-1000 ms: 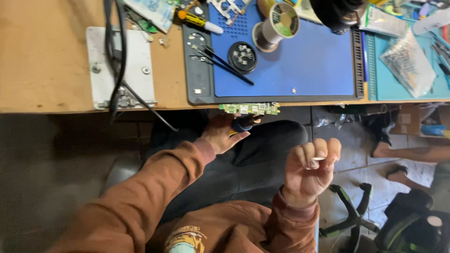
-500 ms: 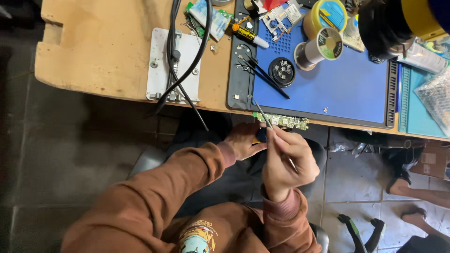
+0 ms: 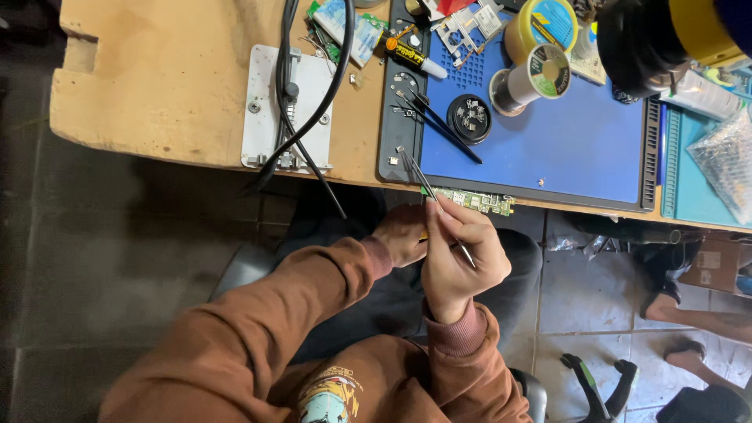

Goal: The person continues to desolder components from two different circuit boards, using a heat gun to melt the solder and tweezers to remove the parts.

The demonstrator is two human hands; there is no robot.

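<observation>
My right hand (image 3: pixel 458 258) grips thin metal tweezers (image 3: pixel 423 178) whose tip reaches up over the edge of the dark tray by the blue mat (image 3: pixel 564 141). My left hand (image 3: pixel 401 233) sits just left of it, below the bench edge, and holds a small green circuit board (image 3: pixel 479 200) that pokes out to the right under the mat. Both arms wear a rust-brown sweatshirt. The left fingers are partly hidden behind the right hand.
On the wooden bench (image 3: pixel 180 86) lie a metal plate (image 3: pixel 276 110) with black cables (image 3: pixel 301 117), black tweezers (image 3: pixel 439 125), a round black dish (image 3: pixel 468 119), solder spools (image 3: pixel 533 74), a plastic bag (image 3: pixel 724 164). Another person's feet (image 3: pixel 689 313) at right; chair base (image 3: pixel 595 384).
One second ago my right hand was open and empty, low at the right. It rose to the board and now holds the tweezers; the view has shifted so the bench sits further right.
</observation>
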